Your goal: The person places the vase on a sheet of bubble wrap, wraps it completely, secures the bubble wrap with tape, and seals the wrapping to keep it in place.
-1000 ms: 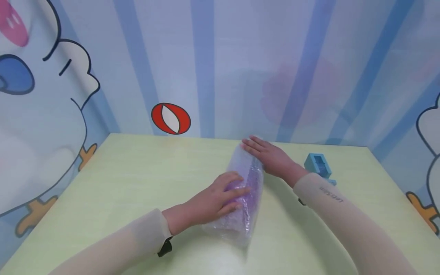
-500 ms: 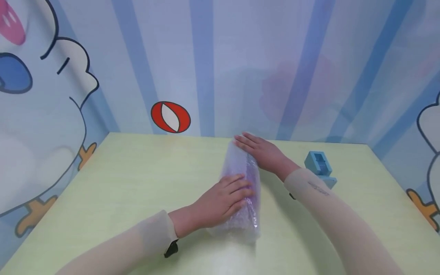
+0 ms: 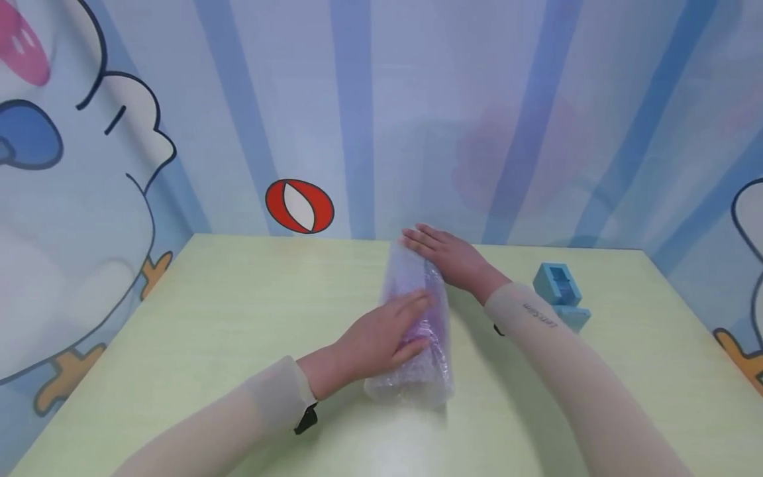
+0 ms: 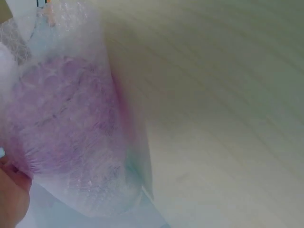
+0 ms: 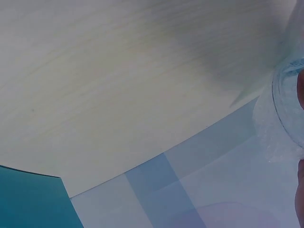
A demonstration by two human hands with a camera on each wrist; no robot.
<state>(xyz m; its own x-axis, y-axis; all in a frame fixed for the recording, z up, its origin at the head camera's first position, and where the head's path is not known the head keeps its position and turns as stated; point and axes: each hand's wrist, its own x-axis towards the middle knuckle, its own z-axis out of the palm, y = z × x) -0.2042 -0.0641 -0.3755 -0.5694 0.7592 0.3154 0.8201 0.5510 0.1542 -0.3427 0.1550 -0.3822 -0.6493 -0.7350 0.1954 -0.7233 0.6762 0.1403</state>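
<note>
A bundle of clear bubble wrap [image 3: 438, 371] lies lengthwise on the table, with something purple showing through it. My left hand [image 3: 378, 334] rests on the bundle's near half, fingers extended across the top and thumb apart. Over its far end lies my right hand [image 3: 456, 258], the fingers straight and close together. The left wrist view shows the purple through the wrap [image 4: 71, 114] from the side. In the right wrist view, a round clear rim shows inside the wrapped end [image 5: 280, 111], with fingertips [image 5: 301, 92] against it.
Right of my right forearm stands a light-blue boxy object [image 3: 557, 285] with a recess, and a smaller light-blue piece [image 3: 572, 317] in front of it. The pale yellow table [image 3: 268, 285] meets a cartoon-printed wall [image 3: 417, 119] at the back.
The bundle has shifted slightly left and away, and my right hand moved the same way with it. My left hand's fingers closed together, then its thumb spread. More of the light-blue pieces shows.
</note>
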